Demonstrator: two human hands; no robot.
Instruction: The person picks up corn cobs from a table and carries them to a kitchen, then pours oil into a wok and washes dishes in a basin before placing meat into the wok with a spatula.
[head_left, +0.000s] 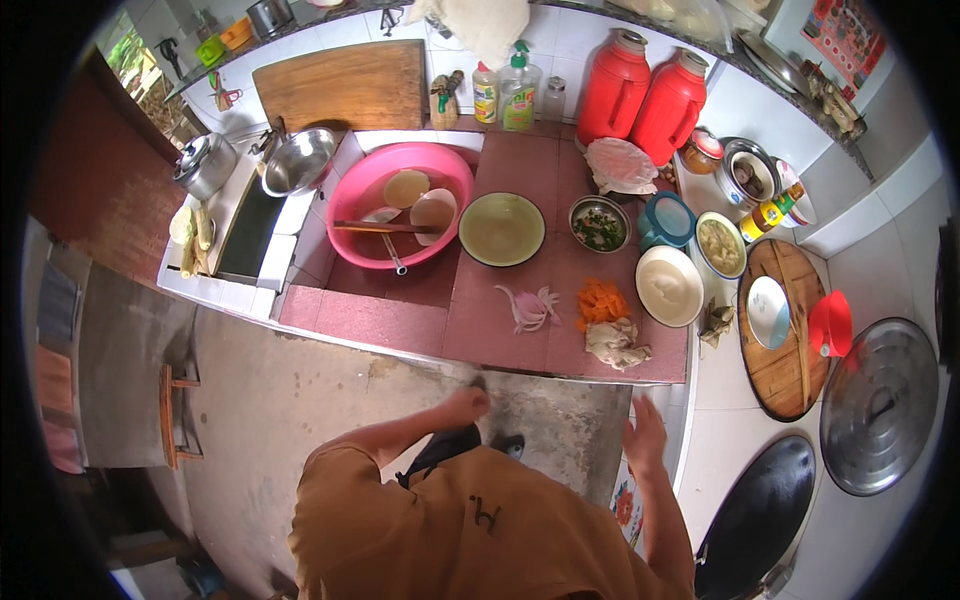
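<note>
My left hand (466, 406) is blurred, held above the floor just off the counter's front edge; its fingers look curled, but I cannot tell whether it holds anything. Beside the counter's corner, my right hand (646, 433) is raised with fingers apart and nothing in it. On the red tiled counter (397, 322) lie peeled shallot or onion pieces (530, 307), cut orange carrot (601, 301) and a crumpled pale cloth or bag (616, 343). Behind them stand an enamel basin (502, 229) and a steel bowl with chopped greens (599, 224).
A pink basin (401, 259) with dishes and water sits at the left. Right are a cream bowl (670, 286), a round wooden board (772, 375) bearing a bowl and chopsticks, a metal lid (879, 406) and a black wok (759, 517). Two red thermoses (613, 86) stand behind.
</note>
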